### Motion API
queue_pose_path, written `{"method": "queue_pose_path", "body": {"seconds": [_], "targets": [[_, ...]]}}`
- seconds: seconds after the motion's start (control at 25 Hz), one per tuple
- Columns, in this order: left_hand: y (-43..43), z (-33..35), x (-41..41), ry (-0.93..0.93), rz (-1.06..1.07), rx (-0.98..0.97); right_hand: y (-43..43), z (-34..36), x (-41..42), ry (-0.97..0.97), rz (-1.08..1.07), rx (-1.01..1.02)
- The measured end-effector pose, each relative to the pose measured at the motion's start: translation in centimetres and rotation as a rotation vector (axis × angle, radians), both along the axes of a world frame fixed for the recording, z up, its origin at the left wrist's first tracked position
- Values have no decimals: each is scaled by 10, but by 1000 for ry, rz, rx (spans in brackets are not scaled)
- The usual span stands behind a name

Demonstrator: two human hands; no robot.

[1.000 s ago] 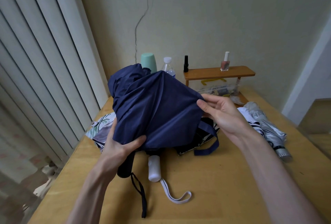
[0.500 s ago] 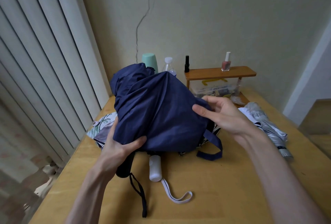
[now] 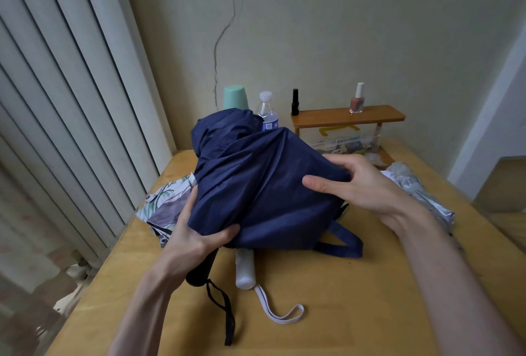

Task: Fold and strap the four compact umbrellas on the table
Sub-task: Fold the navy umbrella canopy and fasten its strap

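Wooden table by a cracked wall, with a navy umbrella held above its middle.
Its long axis runs from the black handle, nearest the person, up and away toward the wall. The left hand grips the bunched canopy at the near end, just above that handle. The right hand pinches a fold on the right flank. The strap dangles below the right hand, so that hand looks better placed to take it for wrapping.

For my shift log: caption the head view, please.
The navy umbrella, gripped by the left hand and right hand above the table.
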State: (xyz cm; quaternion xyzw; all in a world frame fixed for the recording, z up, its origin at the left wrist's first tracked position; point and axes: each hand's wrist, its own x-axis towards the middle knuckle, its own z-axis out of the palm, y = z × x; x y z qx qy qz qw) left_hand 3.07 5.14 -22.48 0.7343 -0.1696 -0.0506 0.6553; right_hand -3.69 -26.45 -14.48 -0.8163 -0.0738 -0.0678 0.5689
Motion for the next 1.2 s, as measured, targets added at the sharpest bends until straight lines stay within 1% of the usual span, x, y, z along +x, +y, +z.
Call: {"method": "queue_pose_path", "body": {"seconds": [0.12,0.16,0.24,0.4,0.56,0.6,0.68,0.72,0.76,0.84,0.88,1.04,1.12,1.2], "targets": [[7,0,2,9,12,9,-8,-1,1,67,-74,-116],[9,0,3,19,22,-1,-12,0,0,63,-80,-126],[13,2,2,38,39,-31,-21,2,-2,21,-89,-78],[13,4,0,35,56,-59,-23,-2,3,-46,-149,85],[7,2,0,49,121,-97,-11,-5,9,-130,-304,356],[7,1,2,45,123,-114,-7,-6,12,-138,-296,442],[8,-1,4,50,147,-131,9,-10,17,-49,-192,569],[7,-1,4,56,160,-142,17,-13,19,14,-165,551],[5,0,4,51,164,-156,24,-15,20,53,-184,487],[1,1,4,31,147,-169,30,-16,20,12,-270,360],[-2,2,5,28,137,-174,30,-14,19,-33,-284,344],[-15,8,-4,73,66,-232,39,15,2,-109,-217,439],[-16,11,-9,51,-6,-208,54,38,-2,-91,-167,523],[-19,13,-10,53,-58,-145,74,66,3,-60,-125,571]]}}
